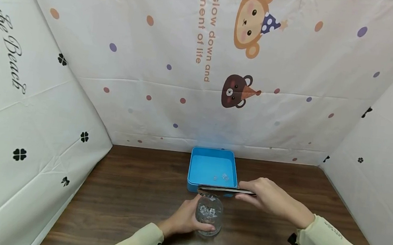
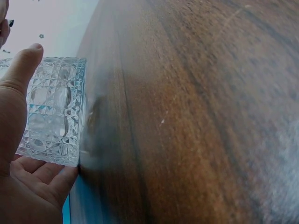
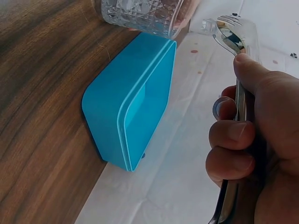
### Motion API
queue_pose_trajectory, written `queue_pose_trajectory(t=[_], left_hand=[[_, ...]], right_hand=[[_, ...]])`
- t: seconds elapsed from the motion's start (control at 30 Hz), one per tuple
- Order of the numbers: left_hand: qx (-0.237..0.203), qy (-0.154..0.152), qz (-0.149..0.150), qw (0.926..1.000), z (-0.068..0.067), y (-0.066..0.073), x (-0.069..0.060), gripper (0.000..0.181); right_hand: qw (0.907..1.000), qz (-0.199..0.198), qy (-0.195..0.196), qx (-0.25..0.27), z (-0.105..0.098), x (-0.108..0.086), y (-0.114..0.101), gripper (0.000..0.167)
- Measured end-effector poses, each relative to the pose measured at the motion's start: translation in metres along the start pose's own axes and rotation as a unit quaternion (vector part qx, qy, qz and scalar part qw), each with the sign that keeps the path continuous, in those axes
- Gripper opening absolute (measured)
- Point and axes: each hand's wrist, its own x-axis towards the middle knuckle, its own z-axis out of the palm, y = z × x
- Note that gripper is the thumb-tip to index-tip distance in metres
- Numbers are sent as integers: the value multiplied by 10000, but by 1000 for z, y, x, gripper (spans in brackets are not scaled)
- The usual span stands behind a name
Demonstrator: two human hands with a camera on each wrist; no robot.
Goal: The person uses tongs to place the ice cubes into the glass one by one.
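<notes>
My left hand [image 1: 186,217] grips a clear cut-pattern glass [image 2: 51,112] around its side, low over the wooden table. Several small clear cubes [image 1: 207,210] lie inside the glass. Metal tongs [image 1: 225,190], with one forked tip and one spoon-shaped tip, are in my right hand [image 1: 264,197]. Their tips are above the glass mouth in the head view. At the tips a clear cube [image 3: 206,26] shows in the right wrist view. Right fingers [image 3: 231,135] curl round the metal arms. A blue square box [image 3: 126,93] stands just beyond both hands.
A few clear cubes [image 1: 225,177] lie in the near right part of the blue box. Dark wooden table [image 1: 131,195] surrounds it. White printed cloth [image 1: 168,115] rises behind the table, with more cloth at both sides.
</notes>
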Motion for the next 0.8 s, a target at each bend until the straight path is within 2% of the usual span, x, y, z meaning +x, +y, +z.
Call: queue_pose_trajectory(t=[0.3,0.47,0.63,0.8], left_hand=[[4,-78,-182,9998,-1,3,-1,80],[26,-131,-231,9996,-1,2,0,79],[54,-164,-297,9994,0,0,0,82],[52,-151,-304,9994,0,-1,1,82]], right_hand=[[9992,10,128,-373,5,-1,1,18],[9987,72,128,-496,5,-1,1,22],[9988,41,160,-467,7,-2,2,25],[9989,175,97,-415,8,-3,2,33]])
